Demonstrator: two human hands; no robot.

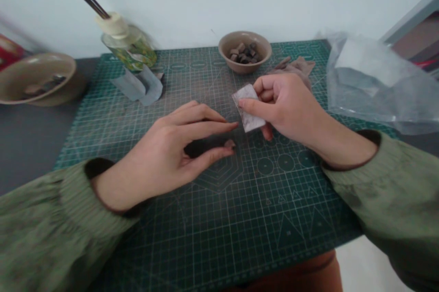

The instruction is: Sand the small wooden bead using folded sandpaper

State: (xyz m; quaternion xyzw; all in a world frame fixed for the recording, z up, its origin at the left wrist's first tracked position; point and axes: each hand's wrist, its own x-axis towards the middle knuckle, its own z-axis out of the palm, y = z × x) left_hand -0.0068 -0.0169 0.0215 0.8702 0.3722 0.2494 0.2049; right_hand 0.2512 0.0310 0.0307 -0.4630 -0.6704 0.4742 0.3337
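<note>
My right hand (286, 100) pinches a small folded piece of sandpaper (252, 118), pale with faint marks, its thumb lying across the face. To the left, my left hand (171, 146) hovers low over the green cutting mat (212, 219), thumb and fingers apart. A small brownish chunk (230, 144) shows right at the left thumb's tip; whether it rests on the mat or against the thumb I cannot tell. The left fingertips are close to the sandpaper's lower left edge but apart from it.
A brown bowl (245, 38) of small dark chunks stands at the back, beside a crumpled brownish cloth (305, 67). Grey folded sheets (139, 85) lie near a reed diffuser (128, 45). Another bowl (65, 63) is far left, and a clear plastic bag (377, 86) lies right.
</note>
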